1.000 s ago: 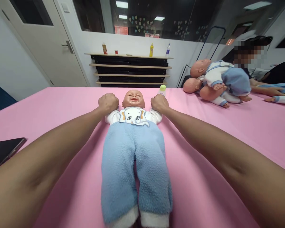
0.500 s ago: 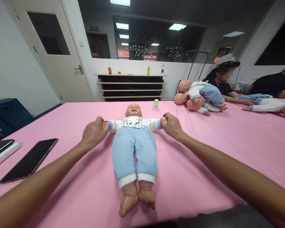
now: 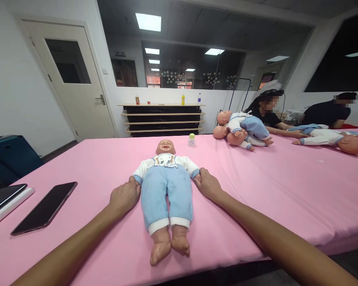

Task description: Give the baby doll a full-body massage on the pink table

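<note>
A baby doll [image 3: 167, 186] in light blue trousers and a white top with an elephant bib lies face up on the pink table cover [image 3: 226, 238], its bare feet towards me. My left hand [image 3: 125, 197] is closed round the doll's hand at the left of the picture, just below the blue cuff. On the other side, my right hand [image 3: 208, 183] grips the doll's other hand. Both doll arms slant down beside its body. Its hands are mostly hidden by my fingers. Beyond the doll's head stands a small bottle [image 3: 191, 140] with a green cap.
Two phones lie at the left, a dark phone [image 3: 44, 208] and another on a white box [image 3: 10, 208]. Several dolls [image 3: 244, 127] are piled at the back right. A person [image 3: 267, 111] there touches another doll [image 3: 325, 137]. A low shelf [image 3: 164, 119] stands behind the table.
Both my hands have drawn the doll's arms down from straight out sideways to slanting beside its body. My view has tilted up slightly.
</note>
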Available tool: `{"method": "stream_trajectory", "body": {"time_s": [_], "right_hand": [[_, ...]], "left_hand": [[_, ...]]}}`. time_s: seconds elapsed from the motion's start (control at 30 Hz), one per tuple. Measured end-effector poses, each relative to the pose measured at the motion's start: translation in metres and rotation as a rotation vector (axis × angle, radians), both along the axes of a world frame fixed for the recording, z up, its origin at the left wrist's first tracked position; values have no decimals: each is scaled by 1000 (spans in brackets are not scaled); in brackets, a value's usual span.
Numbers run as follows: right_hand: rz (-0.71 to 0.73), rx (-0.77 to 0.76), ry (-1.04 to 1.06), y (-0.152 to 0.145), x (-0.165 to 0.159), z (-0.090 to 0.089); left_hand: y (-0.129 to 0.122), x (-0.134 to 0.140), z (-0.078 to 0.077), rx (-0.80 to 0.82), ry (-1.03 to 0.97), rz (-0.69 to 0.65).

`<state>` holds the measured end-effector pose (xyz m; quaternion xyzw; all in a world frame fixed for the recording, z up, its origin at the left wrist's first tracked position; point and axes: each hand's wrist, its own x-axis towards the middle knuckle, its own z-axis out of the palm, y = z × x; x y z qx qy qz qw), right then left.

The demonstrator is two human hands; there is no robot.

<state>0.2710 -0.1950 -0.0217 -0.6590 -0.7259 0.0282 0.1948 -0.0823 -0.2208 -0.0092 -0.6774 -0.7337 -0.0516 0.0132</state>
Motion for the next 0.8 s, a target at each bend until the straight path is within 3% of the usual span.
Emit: {"method": "stream_trajectory", "body": {"time_s": [0.17, 0.33, 0.43, 0.5, 0.63, 0.7, 0.8], "right_hand": [[82, 81, 109, 9, 12, 14], [231, 268, 101, 44, 11, 71], [240, 199, 41, 84, -8, 103], [214, 183, 4, 113, -25, 113], [149, 215, -16, 162, -47, 115], [107, 208, 12, 180, -43, 112], [42, 180, 93, 197, -15, 103]], "left_hand": [[6, -15, 13, -16, -56, -44], [52, -34, 65, 134, -14, -22], [88, -21, 96, 168, 21, -43], [111, -4, 108, 198, 45, -63], [156, 15, 112, 247, 54, -26], [173, 3, 108, 260, 34, 14], [185, -38, 95, 278, -53, 71]]}}
